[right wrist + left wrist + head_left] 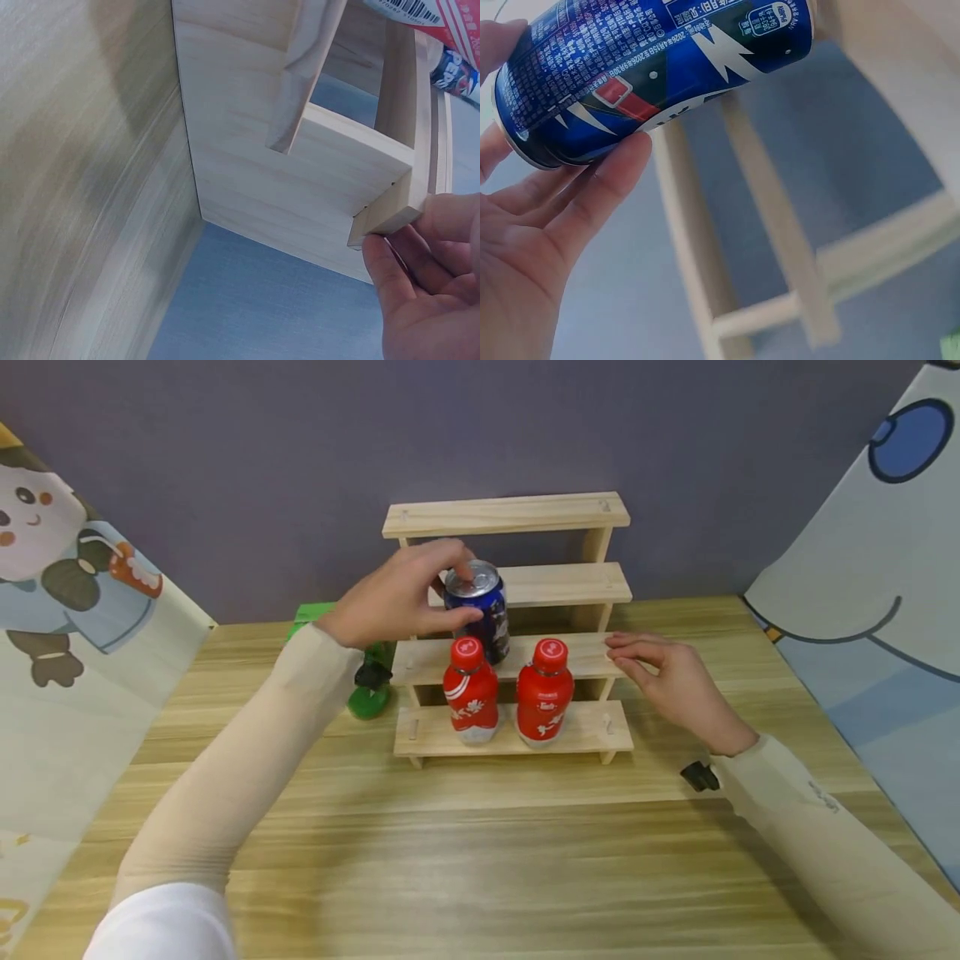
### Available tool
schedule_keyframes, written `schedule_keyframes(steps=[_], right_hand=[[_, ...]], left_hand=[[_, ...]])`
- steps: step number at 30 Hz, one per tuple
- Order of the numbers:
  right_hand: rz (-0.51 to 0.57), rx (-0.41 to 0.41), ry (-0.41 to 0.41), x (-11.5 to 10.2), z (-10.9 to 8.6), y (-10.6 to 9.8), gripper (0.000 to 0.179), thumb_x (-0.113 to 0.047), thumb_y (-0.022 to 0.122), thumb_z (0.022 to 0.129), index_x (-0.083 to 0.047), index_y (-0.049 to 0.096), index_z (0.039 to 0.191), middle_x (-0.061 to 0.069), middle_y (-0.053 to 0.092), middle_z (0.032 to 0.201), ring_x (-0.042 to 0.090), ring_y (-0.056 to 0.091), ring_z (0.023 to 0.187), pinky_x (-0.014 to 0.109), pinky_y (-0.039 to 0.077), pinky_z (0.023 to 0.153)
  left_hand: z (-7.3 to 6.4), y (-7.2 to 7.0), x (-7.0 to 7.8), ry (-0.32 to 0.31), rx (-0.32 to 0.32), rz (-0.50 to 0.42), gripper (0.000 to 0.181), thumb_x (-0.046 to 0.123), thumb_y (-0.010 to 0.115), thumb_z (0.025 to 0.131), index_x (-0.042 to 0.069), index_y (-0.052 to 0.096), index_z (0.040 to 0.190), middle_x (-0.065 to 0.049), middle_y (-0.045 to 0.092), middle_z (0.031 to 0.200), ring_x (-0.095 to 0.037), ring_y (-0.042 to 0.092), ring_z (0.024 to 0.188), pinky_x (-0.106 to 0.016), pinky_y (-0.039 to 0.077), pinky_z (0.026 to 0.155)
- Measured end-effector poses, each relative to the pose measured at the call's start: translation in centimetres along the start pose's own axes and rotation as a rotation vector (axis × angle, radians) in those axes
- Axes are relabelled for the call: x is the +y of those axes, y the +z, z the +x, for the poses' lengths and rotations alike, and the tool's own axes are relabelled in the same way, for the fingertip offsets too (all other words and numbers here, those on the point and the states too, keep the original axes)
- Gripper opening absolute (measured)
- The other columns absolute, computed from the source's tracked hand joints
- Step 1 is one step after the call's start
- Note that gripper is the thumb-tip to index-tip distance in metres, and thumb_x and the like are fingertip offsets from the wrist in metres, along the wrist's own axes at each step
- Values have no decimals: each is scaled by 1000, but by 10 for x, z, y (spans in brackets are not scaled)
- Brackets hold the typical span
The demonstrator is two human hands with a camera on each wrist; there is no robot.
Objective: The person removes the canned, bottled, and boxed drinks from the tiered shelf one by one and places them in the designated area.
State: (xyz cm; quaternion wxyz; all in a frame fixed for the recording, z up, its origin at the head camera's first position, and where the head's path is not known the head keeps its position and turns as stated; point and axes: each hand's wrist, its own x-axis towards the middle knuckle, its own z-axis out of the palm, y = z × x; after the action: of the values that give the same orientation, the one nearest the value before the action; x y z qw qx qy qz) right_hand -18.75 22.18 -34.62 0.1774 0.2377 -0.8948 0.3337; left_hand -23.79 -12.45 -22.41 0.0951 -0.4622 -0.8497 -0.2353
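Note:
My left hand grips a blue drink can around its top, the thumb on its near side and fingers over the silver lid. The can stands upright at the second step of a four-tier wooden shelf. In the left wrist view the can shows white printed text, with fingertips at its lid end. My right hand pinches the right end of the second step; in the right wrist view that hand has thumb and fingers on the board end. Two red bottles stand on the lowest step.
Behind my left forearm is a green object, partly hidden. A grey-purple wall rises behind the shelf. Cartoon-printed panels flank the wood-grain table. A small black item sits by my right cuff.

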Motion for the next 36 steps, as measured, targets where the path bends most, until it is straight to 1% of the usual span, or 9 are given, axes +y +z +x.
schedule_keyframes(steps=[5,8,10,17,23,26,30,33,36], right_hand=[[4,-3,-1,0,0,-1,17,1,68,85,1,72,101,9,65,116,24,59,109,36,48,87],[7,-3,3,0,0,-1,17,1,68,85,1,72,101,9,65,115,24,59,109,37,48,87],[10,-5,12,0,0,0,17,0,68,85,0,72,101,8,65,116,23,59,109,37,48,87],[-6,-11,28,0,0,-1,17,-1,67,86,0,71,103,8,65,116,24,58,111,39,47,88],[-8,-12,28,1,0,-1,18,-1,67,86,0,71,103,8,65,116,24,58,111,39,47,89],[-11,-9,24,1,0,-1,18,-1,67,86,0,71,103,8,65,116,24,58,110,39,47,89],[-20,0,26,0,-1,-1,17,-1,68,86,0,72,102,8,65,116,24,59,109,38,47,88],[-17,1,24,-1,-1,-1,17,-1,67,86,0,72,102,8,65,116,24,59,109,38,47,88],[-15,-3,22,-1,0,-1,17,-1,67,86,0,71,102,8,65,116,24,59,109,38,47,88]], left_hand=[[-23,-20,-5,-23,98,17,33,29,73,83,9,55,102,1,58,106,-10,55,88,-28,51,71],[-42,-32,-9,-63,152,36,33,24,75,82,6,56,101,-2,59,109,-12,57,88,-29,52,74],[-55,-39,-10,-88,179,50,33,21,76,81,5,56,101,-3,60,111,-13,59,91,-26,52,77],[-102,-62,-9,-158,281,156,36,10,82,73,1,56,96,-8,62,116,-15,60,88,-10,45,72],[-153,-73,-12,-313,311,225,38,8,84,70,2,57,96,-7,61,118,2,54,86,-5,41,72],[-179,-74,-18,-384,298,261,38,12,85,70,4,59,97,-9,62,117,3,53,84,-3,39,72],[-204,-63,-33,-449,245,282,38,18,83,73,5,59,100,-10,63,109,-13,58,81,-2,37,69],[-215,-50,-45,-467,208,295,38,20,82,74,6,58,100,-9,62,99,-19,59,78,-6,39,65],[-220,-37,-56,-472,181,311,37,20,81,76,7,57,99,-5,60,92,-17,57,76,-21,47,63]])
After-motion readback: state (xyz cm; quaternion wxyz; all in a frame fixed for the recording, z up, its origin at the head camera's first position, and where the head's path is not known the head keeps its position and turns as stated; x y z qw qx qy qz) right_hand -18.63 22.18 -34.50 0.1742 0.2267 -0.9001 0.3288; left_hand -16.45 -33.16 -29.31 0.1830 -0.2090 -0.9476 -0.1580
